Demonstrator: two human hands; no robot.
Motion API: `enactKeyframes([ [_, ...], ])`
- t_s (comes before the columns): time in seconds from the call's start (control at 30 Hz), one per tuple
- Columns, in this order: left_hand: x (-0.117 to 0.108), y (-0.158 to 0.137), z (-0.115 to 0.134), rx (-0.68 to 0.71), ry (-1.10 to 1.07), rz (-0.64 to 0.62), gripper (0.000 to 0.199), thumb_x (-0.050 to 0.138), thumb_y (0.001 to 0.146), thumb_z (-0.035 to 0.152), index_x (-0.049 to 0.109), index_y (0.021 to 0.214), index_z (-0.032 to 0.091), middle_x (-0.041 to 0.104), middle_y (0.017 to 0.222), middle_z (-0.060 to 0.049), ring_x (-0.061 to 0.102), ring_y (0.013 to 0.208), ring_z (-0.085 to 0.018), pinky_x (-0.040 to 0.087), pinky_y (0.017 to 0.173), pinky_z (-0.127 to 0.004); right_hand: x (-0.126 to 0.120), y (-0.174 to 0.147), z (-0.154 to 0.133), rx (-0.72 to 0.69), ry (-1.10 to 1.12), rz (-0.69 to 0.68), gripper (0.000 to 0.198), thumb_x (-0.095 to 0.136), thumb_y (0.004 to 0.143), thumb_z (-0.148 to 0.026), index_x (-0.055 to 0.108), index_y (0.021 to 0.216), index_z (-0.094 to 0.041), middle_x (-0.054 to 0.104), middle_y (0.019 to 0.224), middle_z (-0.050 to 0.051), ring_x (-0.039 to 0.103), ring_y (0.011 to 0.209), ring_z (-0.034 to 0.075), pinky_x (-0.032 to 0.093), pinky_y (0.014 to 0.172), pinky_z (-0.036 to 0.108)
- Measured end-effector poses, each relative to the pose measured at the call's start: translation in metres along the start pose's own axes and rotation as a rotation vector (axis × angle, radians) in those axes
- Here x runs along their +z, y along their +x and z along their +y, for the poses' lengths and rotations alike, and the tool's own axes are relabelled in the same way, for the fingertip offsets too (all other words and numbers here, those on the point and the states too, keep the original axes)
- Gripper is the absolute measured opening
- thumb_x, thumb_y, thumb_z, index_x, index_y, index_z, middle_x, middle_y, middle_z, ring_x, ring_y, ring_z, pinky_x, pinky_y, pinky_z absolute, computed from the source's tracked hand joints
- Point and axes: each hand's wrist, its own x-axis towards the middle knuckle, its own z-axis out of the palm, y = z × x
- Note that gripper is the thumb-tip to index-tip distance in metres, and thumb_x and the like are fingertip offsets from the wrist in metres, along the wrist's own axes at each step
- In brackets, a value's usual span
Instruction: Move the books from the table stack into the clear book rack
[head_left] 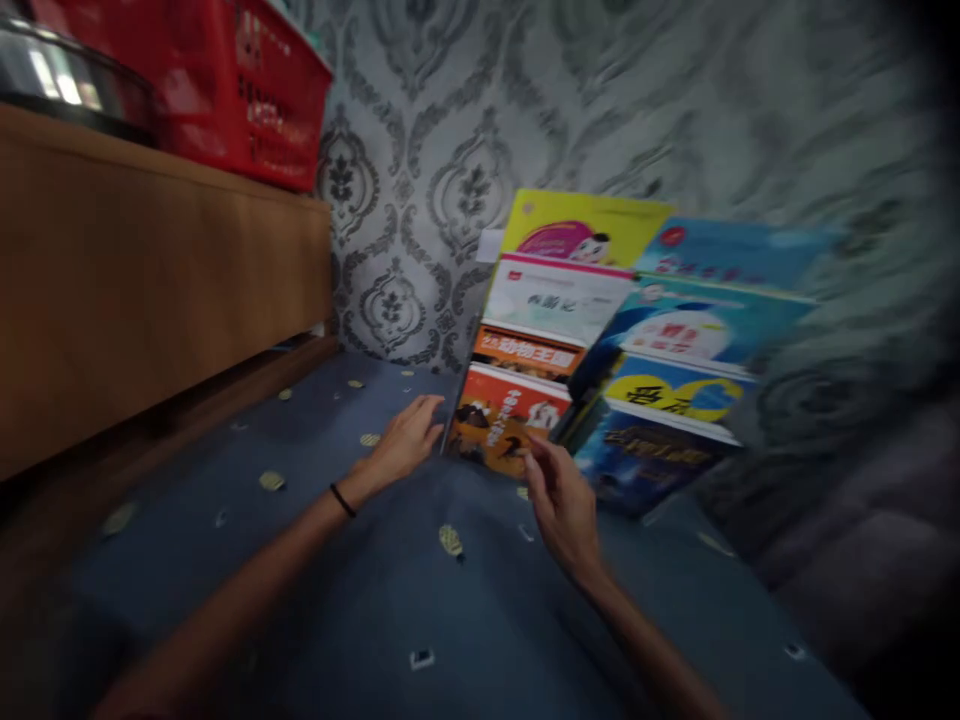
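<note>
My left hand (pixel 407 437), with a black band at the wrist, is beside the left edge of the front red-orange book (pixel 499 405). Its fingers are stretched forward, holding nothing. My right hand (pixel 562 500) is in front of that book's lower right part, fingers loosely bent and nothing visible in them; whether the tips touch the cover I cannot tell. Behind the front book rise an orange-and-black book (pixel 525 352), a white book (pixel 559 300) and a yellow book (pixel 592 225). On the right, a dark blue book (pixel 652 455) fronts a yellow-and-blue book (pixel 675 390), a teal book (pixel 712 325) and a blue book (pixel 739 255).
The books stand in two stepped columns near a patterned grey wall (pixel 405 200). Under my hands spreads a blue cloth (pixel 337 610) with small printed figures. At left, a wooden cabinet (pixel 165 270) carries a red plastic basket (pixel 225 90) and a shiny metal vessel (pixel 67 80).
</note>
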Motion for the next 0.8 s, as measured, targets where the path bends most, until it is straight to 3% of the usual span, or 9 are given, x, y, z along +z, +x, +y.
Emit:
enactKeyframes([
  [0.13, -0.034, -0.058, 0.010, -0.085, 0.223, -0.177, 0.032, 0.049, 0.096, 0.018, 0.053, 0.127, 0.021, 0.061, 0.123, -0.010, 0.062, 0.110, -0.024, 0.054, 0.096, -0.040, 0.034, -0.053, -0.007, -0.116, 0.108, -0.321, 0.034, 0.046, 0.100, -0.039, 0.067, 0.117, -0.020, 0.077, 0.098, 0.009, 0.074, 0.082, 0.023, 0.061, 0.079, 0.036],
  [0.2, -0.056, -0.094, 0.008, -0.155, 0.300, -0.196, 0.029, 0.049, 0.096, 0.018, 0.055, 0.125, 0.022, 0.060, 0.123, -0.010, 0.060, 0.112, -0.023, 0.053, 0.098, -0.040, 0.047, -0.072, -0.008, -0.207, 0.175, -0.421, 0.032, 0.048, 0.100, -0.040, 0.070, 0.113, -0.022, 0.078, 0.099, 0.008, 0.076, 0.085, 0.023, 0.062, 0.079, 0.035],
  [0.3, -0.096, -0.156, 0.000, -0.289, 0.419, -0.059, 0.025, 0.048, 0.098, 0.021, 0.057, 0.121, 0.021, 0.061, 0.121, -0.010, 0.057, 0.115, -0.024, 0.050, 0.103, -0.042, 0.057, -0.087, -0.006, -0.280, 0.228, -0.429, 0.033, 0.049, 0.099, -0.044, 0.072, 0.111, -0.024, 0.079, 0.103, 0.007, 0.077, 0.088, 0.024, 0.063, 0.082, 0.036],
  [0.43, -0.158, -0.237, -0.004, -0.488, 0.696, 0.265, 0.026, 0.044, 0.097, 0.022, 0.059, 0.118, 0.019, 0.059, 0.126, -0.013, 0.052, 0.124, -0.028, 0.043, 0.110, -0.049, 0.058, -0.092, -0.005, -0.258, 0.238, -0.400, 0.038, 0.049, 0.097, -0.052, 0.073, 0.110, -0.027, 0.080, 0.100, 0.006, 0.077, 0.082, 0.025, 0.064, 0.080, 0.039],
  [0.5, -0.188, -0.264, 0.000, -0.601, 0.878, 0.354, 0.032, 0.040, 0.099, 0.026, 0.058, 0.123, 0.016, 0.055, 0.134, -0.018, 0.047, 0.132, -0.032, 0.038, 0.112, -0.050, 0.056, -0.093, -0.007, -0.236, 0.234, -0.408, 0.040, 0.048, 0.096, -0.056, 0.073, 0.109, -0.027, 0.080, 0.099, 0.007, 0.077, 0.081, 0.026, 0.065, 0.078, 0.041],
  [0.63, -0.232, -0.282, 0.012, -0.957, 1.150, 0.375, 0.050, 0.035, 0.100, 0.037, 0.053, 0.132, 0.003, 0.053, 0.136, -0.029, 0.046, 0.131, -0.041, 0.037, 0.109, -0.054, 0.054, -0.094, -0.015, -0.229, 0.238, -0.435, 0.041, 0.049, 0.095, -0.058, 0.074, 0.108, -0.028, 0.080, 0.100, 0.008, 0.077, 0.087, 0.028, 0.065, 0.079, 0.044],
  [0.73, -0.248, -0.275, 0.015, -1.223, 1.186, 0.338, 0.060, 0.039, 0.098, 0.045, 0.052, 0.130, -0.003, 0.059, 0.127, -0.033, 0.053, 0.124, -0.044, 0.038, 0.105, -0.055, 0.053, -0.095, -0.021, -0.233, 0.275, -0.420, 0.041, 0.047, 0.096, -0.057, 0.074, 0.107, -0.027, 0.080, 0.100, 0.008, 0.077, 0.087, 0.028, 0.065, 0.077, 0.043],
  [0.8, -0.253, -0.270, 0.015, -1.308, 1.160, 0.299, 0.063, 0.042, 0.096, 0.049, 0.054, 0.126, -0.005, 0.061, 0.123, -0.034, 0.054, 0.122, -0.045, 0.039, 0.104, -0.055, 0.050, -0.095, -0.023, -0.225, 0.291, -0.432, 0.040, 0.047, 0.097, -0.055, 0.074, 0.108, -0.027, 0.080, 0.101, 0.008, 0.077, 0.088, 0.028, 0.064, 0.077, 0.043],
])
